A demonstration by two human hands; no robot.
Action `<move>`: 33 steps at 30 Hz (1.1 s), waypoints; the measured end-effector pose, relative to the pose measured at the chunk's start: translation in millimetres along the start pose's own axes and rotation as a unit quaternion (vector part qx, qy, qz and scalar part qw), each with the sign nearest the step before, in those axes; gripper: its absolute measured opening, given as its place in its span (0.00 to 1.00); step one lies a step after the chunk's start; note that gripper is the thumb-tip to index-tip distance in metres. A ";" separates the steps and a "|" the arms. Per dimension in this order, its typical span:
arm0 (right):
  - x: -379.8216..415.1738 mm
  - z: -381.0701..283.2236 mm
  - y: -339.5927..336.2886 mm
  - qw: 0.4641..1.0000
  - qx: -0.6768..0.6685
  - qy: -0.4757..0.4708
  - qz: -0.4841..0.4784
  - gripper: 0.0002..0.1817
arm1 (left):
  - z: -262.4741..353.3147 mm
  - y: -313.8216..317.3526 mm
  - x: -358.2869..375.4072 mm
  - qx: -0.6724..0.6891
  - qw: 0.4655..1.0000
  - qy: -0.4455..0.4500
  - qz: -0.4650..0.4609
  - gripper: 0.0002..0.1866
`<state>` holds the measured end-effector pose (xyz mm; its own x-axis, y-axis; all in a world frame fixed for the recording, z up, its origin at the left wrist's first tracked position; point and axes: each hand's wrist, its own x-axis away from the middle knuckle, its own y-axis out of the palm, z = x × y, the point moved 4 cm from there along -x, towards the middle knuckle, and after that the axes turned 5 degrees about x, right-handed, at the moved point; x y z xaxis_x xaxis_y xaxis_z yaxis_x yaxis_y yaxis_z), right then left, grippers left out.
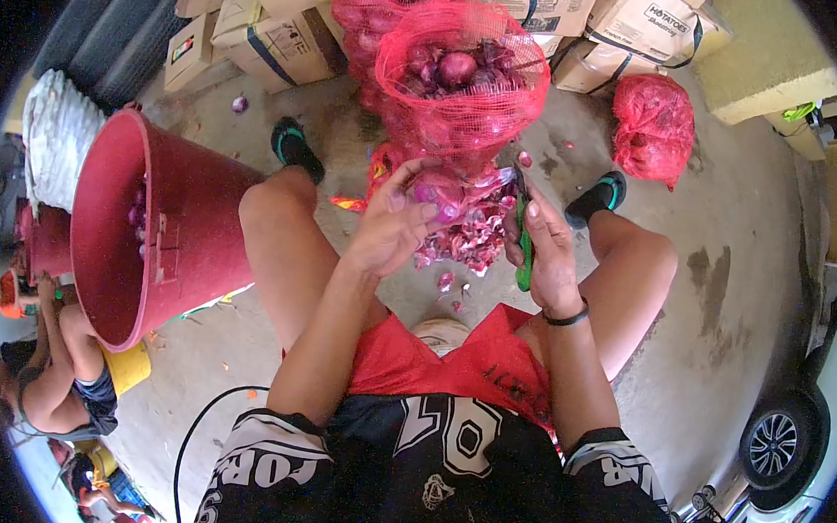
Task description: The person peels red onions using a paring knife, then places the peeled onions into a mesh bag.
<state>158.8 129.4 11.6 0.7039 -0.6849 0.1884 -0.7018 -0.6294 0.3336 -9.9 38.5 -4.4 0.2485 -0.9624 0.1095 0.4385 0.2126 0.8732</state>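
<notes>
My left hand is closed around a red onion, its fingers curled over the near side. In my right hand is a knife with a green handle; its dark blade points up and away, close beside the onion. Below both hands a heap of loose red onion skins lies on the floor between my legs. Just beyond stands an open red mesh sack, filled with red onions.
A large red tub with onions inside lies tipped to my left. Cardboard boxes and a tied mesh bag stand farther back. Other people sit at the far left. A parked car is at the right.
</notes>
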 end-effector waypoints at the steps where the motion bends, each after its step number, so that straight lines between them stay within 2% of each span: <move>1: -0.5 0.0 0.0 1.000 0.002 -0.005 0.006 0.25 | -0.6 -0.6 0.0 -0.003 1.000 -0.004 -0.005 0.35; 5: 3.3 -7.1 -9.0 0.997 0.035 -0.019 0.069 0.25 | -11.2 3.9 2.6 0.008 1.000 -0.022 -0.009 0.34; 8: 2.1 -6.9 -10.6 0.998 0.022 -0.015 0.058 0.26 | -7.6 6.7 2.8 -0.025 1.000 -0.005 -0.016 0.34; 11: 0.8 -6.4 -9.6 0.996 0.029 -0.024 0.082 0.26 | -8.4 5.5 4.2 -0.075 0.996 -0.027 -0.034 0.37; 17: -0.4 -4.7 -13.7 0.992 0.017 -0.024 0.125 0.23 | -13.9 13.7 8.8 0.005 0.986 -0.152 -0.061 0.34; 20: -0.7 -4.1 -16.6 0.989 0.035 -0.035 0.142 0.23 | -15.8 3.9 9.7 -0.038 0.989 -0.138 -0.046 0.42; 23: -6.7 4.2 -31.2 0.983 0.051 -0.061 0.168 0.23 | -15.5 -2.0 13.8 -0.071 0.987 -0.135 -0.039 0.46; 29: -4.4 -13.7 -42.8 0.978 0.026 -0.059 0.198 0.26 | -1.4 21.2 16.8 -0.106 0.988 -0.047 -0.105 0.42; 32: -1.9 -22.4 -42.5 0.982 0.004 -0.055 0.181 0.25 | -3.6 7.3 12.7 -0.019 0.993 -0.104 -0.061 0.45; 33: -1.4 -23.9 -41.7 0.983 0.007 -0.058 0.175 0.25 | -2.8 8.2 12.2 -0.009 0.994 -0.093 -0.061 0.43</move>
<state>189.7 165.3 19.5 0.4021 -0.8971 0.1832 -0.9008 -0.3518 0.2547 -0.9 29.0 2.8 0.0297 -0.9954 0.0913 0.4721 0.0945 0.8765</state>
